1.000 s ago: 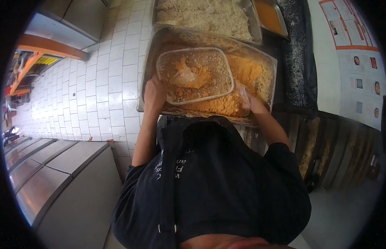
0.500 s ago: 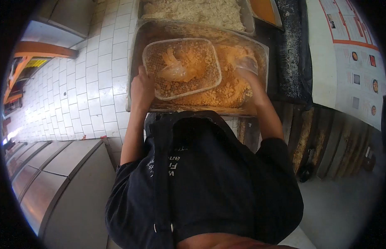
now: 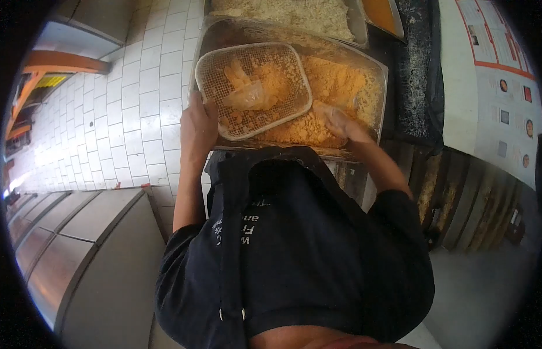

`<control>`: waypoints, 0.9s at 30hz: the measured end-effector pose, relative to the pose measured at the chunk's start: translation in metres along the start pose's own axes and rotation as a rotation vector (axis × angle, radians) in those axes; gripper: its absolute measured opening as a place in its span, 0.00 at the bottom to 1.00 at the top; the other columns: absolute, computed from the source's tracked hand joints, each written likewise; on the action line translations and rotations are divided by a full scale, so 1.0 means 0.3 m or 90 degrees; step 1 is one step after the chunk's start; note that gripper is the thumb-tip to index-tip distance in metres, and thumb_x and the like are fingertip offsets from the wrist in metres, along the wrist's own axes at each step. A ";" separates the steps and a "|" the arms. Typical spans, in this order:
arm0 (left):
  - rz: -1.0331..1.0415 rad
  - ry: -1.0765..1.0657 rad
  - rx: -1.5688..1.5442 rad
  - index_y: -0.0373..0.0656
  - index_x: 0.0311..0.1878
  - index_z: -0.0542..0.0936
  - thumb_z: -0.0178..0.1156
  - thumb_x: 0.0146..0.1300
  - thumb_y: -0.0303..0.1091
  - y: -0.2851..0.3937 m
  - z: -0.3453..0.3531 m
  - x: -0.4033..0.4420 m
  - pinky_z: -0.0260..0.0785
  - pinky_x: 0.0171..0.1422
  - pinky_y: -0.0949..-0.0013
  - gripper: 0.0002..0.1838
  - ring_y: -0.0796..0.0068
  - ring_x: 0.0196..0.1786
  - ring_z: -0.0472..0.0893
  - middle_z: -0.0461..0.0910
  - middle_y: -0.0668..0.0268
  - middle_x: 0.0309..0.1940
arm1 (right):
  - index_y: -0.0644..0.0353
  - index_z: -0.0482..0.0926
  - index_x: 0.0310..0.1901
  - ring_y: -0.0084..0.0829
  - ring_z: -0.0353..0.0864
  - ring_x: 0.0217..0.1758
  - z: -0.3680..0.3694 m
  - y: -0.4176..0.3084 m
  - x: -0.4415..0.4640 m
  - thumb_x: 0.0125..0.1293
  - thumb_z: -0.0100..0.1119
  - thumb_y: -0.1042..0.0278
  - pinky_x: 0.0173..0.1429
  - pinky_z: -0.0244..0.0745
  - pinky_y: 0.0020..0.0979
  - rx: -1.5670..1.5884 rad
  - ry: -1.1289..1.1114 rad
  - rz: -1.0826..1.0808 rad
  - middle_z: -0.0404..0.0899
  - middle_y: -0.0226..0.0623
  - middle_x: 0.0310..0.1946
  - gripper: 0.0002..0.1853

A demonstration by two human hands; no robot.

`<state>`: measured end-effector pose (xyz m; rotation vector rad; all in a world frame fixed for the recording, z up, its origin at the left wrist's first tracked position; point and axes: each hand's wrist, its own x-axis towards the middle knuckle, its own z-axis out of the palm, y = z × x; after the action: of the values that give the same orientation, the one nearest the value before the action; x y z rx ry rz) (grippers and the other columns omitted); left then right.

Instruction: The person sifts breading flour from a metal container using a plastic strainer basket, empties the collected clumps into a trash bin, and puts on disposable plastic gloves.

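Observation:
My left hand [image 3: 198, 125] is closed on the left rim of a mesh sieve basket [image 3: 309, 96], which sits tilted in a large metal pan [image 3: 383, 96]. Inside the basket lies a crumpled see-through plastic glove [image 3: 246, 98], dusted orange, beside lumps of orange breading flour [image 3: 274, 78]. My right hand [image 3: 341, 123] seems to wear a clear plastic glove. Its fingers are stretched out on the flour in the pan, right of the basket, with nothing seen in them. Flour partly hides the fingertips.
Behind the pan stands a tray of pale crumbs [image 3: 288, 17], and a container of orange liquid [image 3: 380, 16] is at its right. A printed sheet [image 3: 504, 99] lies far right. White tiles [image 3: 131, 110] and steel cabinets [image 3: 79, 232] are at left.
My right hand has moved toward me and left, from the pan's right side to close by the basket. The left hand stays on the basket rim. The view has shifted slightly.

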<state>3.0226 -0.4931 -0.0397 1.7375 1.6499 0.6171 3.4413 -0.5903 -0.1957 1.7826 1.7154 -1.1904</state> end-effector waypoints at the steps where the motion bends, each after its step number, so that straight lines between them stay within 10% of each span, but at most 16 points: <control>1: 0.021 0.012 -0.005 0.33 0.39 0.68 0.50 0.66 0.34 -0.003 0.001 0.003 0.65 0.31 0.43 0.11 0.34 0.31 0.76 0.75 0.38 0.24 | 0.58 0.71 0.61 0.41 0.79 0.47 -0.023 -0.020 -0.001 0.71 0.42 0.43 0.48 0.78 0.42 0.100 -0.003 0.018 0.76 0.47 0.53 0.29; 12: 0.018 -0.015 -0.061 0.33 0.39 0.68 0.51 0.67 0.34 -0.012 -0.021 0.005 0.65 0.32 0.44 0.11 0.34 0.32 0.76 0.75 0.37 0.25 | 0.57 0.69 0.63 0.36 0.77 0.56 -0.150 -0.035 -0.266 0.71 0.42 0.41 0.52 0.80 0.44 0.910 0.102 -0.136 0.73 0.46 0.58 0.30; 17: 0.044 -0.045 -0.019 0.33 0.41 0.67 0.50 0.68 0.34 0.002 -0.002 0.019 0.66 0.35 0.42 0.12 0.32 0.34 0.76 0.76 0.36 0.27 | 0.56 0.66 0.65 0.34 0.76 0.59 -0.332 -0.207 -0.327 0.71 0.46 0.45 0.54 0.79 0.46 1.047 0.153 0.009 0.71 0.45 0.60 0.29; 20: 0.039 -0.075 0.013 0.32 0.43 0.67 0.49 0.68 0.34 -0.006 0.031 0.037 0.67 0.36 0.41 0.12 0.32 0.34 0.76 0.76 0.35 0.26 | 0.57 0.65 0.66 0.35 0.76 0.57 -0.374 -0.377 -0.317 0.71 0.50 0.50 0.59 0.76 0.43 0.945 0.130 -0.116 0.71 0.44 0.60 0.27; 22: 0.021 -0.076 0.057 0.31 0.43 0.67 0.49 0.68 0.33 -0.033 0.076 0.053 0.67 0.37 0.40 0.12 0.32 0.34 0.76 0.76 0.35 0.26 | 0.56 0.65 0.66 0.38 0.74 0.60 -0.338 -0.298 -0.238 0.71 0.51 0.54 0.65 0.70 0.40 0.336 0.432 -0.191 0.70 0.43 0.62 0.26; 27: 0.071 -0.093 0.018 0.31 0.45 0.65 0.49 0.67 0.32 -0.038 0.073 0.089 0.67 0.37 0.40 0.12 0.32 0.34 0.76 0.76 0.34 0.26 | 0.59 0.57 0.71 0.39 0.62 0.70 -0.215 0.008 -0.023 0.70 0.46 0.60 0.72 0.54 0.37 0.091 0.204 0.237 0.59 0.42 0.71 0.30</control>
<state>3.0334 -0.4697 -0.0655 1.8593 1.4759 0.5078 3.4636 -0.5451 -0.1547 2.3581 1.3883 -0.9249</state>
